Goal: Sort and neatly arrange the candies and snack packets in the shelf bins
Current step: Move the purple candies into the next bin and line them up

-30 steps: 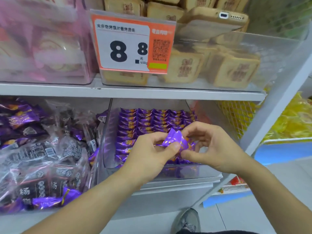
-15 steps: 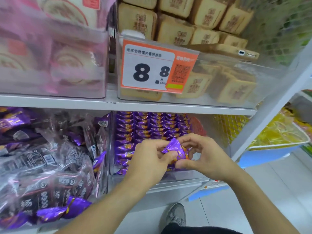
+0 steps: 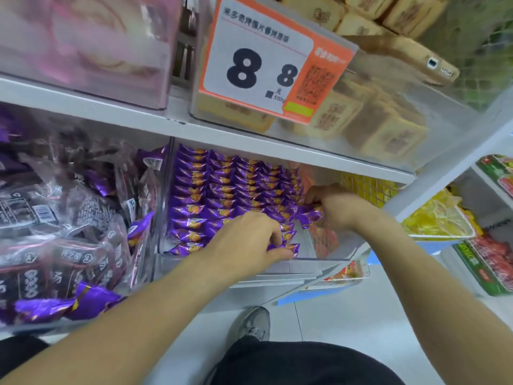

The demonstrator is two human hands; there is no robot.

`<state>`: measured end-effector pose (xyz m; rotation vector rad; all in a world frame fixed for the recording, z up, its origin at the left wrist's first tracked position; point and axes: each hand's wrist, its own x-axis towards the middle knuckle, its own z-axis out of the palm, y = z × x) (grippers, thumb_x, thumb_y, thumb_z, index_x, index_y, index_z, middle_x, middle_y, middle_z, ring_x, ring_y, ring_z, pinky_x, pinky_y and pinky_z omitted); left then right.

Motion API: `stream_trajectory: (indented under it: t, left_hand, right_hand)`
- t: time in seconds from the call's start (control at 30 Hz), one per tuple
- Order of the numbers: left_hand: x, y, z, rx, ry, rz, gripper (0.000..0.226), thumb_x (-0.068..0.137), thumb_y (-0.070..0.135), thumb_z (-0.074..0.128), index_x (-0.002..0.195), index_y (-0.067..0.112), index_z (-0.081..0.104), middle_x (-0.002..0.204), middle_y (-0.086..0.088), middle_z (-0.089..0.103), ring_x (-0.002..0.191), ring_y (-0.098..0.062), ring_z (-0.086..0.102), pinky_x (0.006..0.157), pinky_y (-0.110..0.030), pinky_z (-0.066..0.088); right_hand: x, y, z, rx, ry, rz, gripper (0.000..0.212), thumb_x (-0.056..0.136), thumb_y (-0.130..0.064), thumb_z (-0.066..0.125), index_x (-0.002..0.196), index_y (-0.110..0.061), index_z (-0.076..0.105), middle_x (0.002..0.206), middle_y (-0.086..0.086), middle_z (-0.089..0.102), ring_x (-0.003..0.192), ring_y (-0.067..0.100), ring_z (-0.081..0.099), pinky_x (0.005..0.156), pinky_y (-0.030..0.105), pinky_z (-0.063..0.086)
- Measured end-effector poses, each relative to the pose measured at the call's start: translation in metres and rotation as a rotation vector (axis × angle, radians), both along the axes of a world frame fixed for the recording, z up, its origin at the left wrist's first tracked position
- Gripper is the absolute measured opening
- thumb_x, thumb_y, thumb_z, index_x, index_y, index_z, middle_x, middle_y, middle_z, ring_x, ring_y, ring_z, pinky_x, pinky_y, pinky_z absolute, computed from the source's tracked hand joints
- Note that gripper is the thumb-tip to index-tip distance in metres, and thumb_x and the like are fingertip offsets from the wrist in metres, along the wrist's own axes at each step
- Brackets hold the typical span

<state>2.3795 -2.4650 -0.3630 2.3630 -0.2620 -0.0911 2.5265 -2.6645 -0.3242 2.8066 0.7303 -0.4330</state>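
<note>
Clear bin [image 3: 330, 252]: lower shelf, centre; transparent walls, front edge toward the person.
Purple candies [image 3: 222, 190]: fill the clear bin in neat overlapping rows, orange marks on the wrappers.
Left hand [image 3: 247, 240]: palm down on the front rows of candies, fingers bent, fingertips pressing into the wrappers near the bin's front right; whether it pinches one I cannot tell.
Right hand [image 3: 337, 208]: at the bin's right side, fingers curled round a purple candy [image 3: 311, 215] that sticks out toward the left below the thumb.
Dark snack packets [image 3: 55, 218]: loose heap in the neighbouring bin to the left, clear and purple wrappers, untidy.
Price tag [image 3: 274, 62]: orange and white, reads 8.8, clipped to the upper bin.
Tan packets [image 3: 383, 129]: stacked in the upper clear bin behind the tag.
Pink packets [image 3: 83, 43]: upper shelf, left; blurred.
Yellow bags [image 3: 435, 218]: low tray to the right of the shelf.
Shoe [image 3: 256, 323]: grey, on the floor below the bin.
</note>
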Motion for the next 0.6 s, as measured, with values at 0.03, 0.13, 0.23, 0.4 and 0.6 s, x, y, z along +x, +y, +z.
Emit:
stream_trajectory:
  t: [0.03, 0.13, 0.23, 0.4, 0.6]
  left_hand:
    - [0.001, 0.0, 0.0, -0.029, 0.017, -0.009, 0.03, 0.082, 0.053, 0.071, 0.087, 0.024, 0.073, 0.082, 0.009, 0.069, 0.08, -0.01, 0.062, 0.076, -0.034, 0.053]
    - [0.002, 0.001, -0.001, -0.075, 0.05, -0.018, 0.026, 0.081, 0.044, 0.075, 0.076, 0.019, 0.073, 0.069, 0.006, 0.07, 0.071, -0.01, 0.065, 0.071, -0.035, 0.055]
    - [0.002, 0.0, -0.004, -0.078, 0.047, -0.006, 0.027, 0.082, 0.043, 0.074, 0.073, 0.018, 0.072, 0.066, 0.005, 0.07, 0.068, -0.01, 0.064, 0.069, -0.034, 0.055]
    - [0.002, 0.0, -0.009, -0.049, 0.039, -0.001, 0.032, 0.083, 0.049, 0.071, 0.075, 0.018, 0.071, 0.069, 0.004, 0.069, 0.071, -0.013, 0.064, 0.07, -0.036, 0.055]
    - [0.006, -0.003, -0.008, -0.036, -0.075, 0.097, 0.032, 0.097, 0.045, 0.052, 0.095, 0.018, 0.068, 0.098, -0.001, 0.061, 0.1, -0.02, 0.053, 0.086, -0.039, 0.048]
  right_hand:
    - [0.003, 0.002, -0.003, -0.025, -0.007, 0.003, 0.041, 0.074, -0.016, 0.07, 0.114, -0.025, 0.062, 0.11, 0.002, 0.068, 0.103, 0.023, 0.065, 0.086, 0.033, 0.055]
    - [0.006, 0.009, -0.01, -0.087, -0.019, 0.009, 0.041, 0.076, -0.014, 0.068, 0.115, -0.026, 0.062, 0.111, 0.0, 0.068, 0.104, 0.024, 0.063, 0.095, 0.033, 0.049]
    - [0.005, 0.015, -0.015, -0.181, -0.044, 0.026, 0.042, 0.079, -0.014, 0.066, 0.119, -0.026, 0.059, 0.112, -0.002, 0.067, 0.109, 0.024, 0.06, 0.11, 0.039, 0.032]
    - [0.003, 0.02, -0.019, -0.186, -0.023, 0.042, 0.042, 0.083, -0.012, 0.062, 0.123, -0.027, 0.063, 0.12, -0.002, 0.065, 0.115, 0.022, 0.057, 0.111, 0.039, 0.034]
    - [0.0, 0.014, -0.019, -0.104, -0.012, 0.096, 0.038, 0.085, -0.011, 0.062, 0.119, -0.026, 0.069, 0.124, 0.0, 0.065, 0.113, 0.02, 0.059, 0.098, 0.031, 0.047]
